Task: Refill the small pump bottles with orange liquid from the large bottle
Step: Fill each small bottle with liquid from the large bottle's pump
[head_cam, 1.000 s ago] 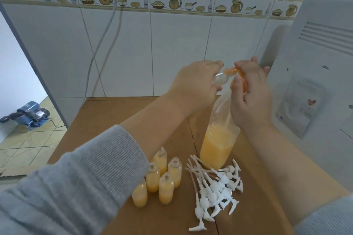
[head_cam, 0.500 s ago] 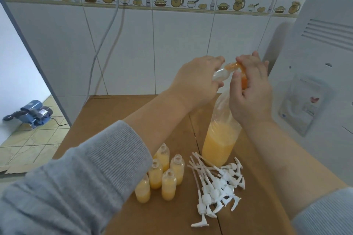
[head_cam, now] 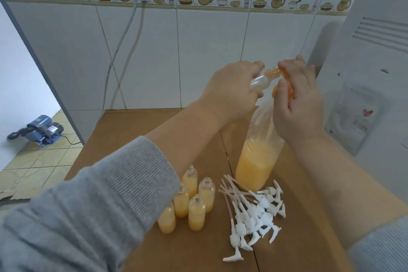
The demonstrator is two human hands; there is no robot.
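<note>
My left hand (head_cam: 231, 89) grips a small clear bottle (head_cam: 259, 83), tipped sideways with its mouth at the orange pump spout (head_cam: 273, 72) of the large bottle (head_cam: 257, 161). My right hand (head_cam: 297, 104) curls round the orange pump head (head_cam: 276, 90) on top of that bottle. The large bottle stands on the brown table (head_cam: 136, 130), about a third full of orange liquid. Several small bottles (head_cam: 195, 202) holding orange liquid stand uncapped at the front. Beside them lies a pile of white pump tops (head_cam: 254, 212).
A white appliance (head_cam: 371, 77) rises close on the right of the table. The tiled wall (head_cam: 209, 51) with hanging cables (head_cam: 123, 51) backs the table. The table's left edge drops to a tiled floor where a blue device (head_cam: 42, 129) sits.
Both hands stay at the pump with the small bottle held at the spout. Only the view has shifted slightly.
</note>
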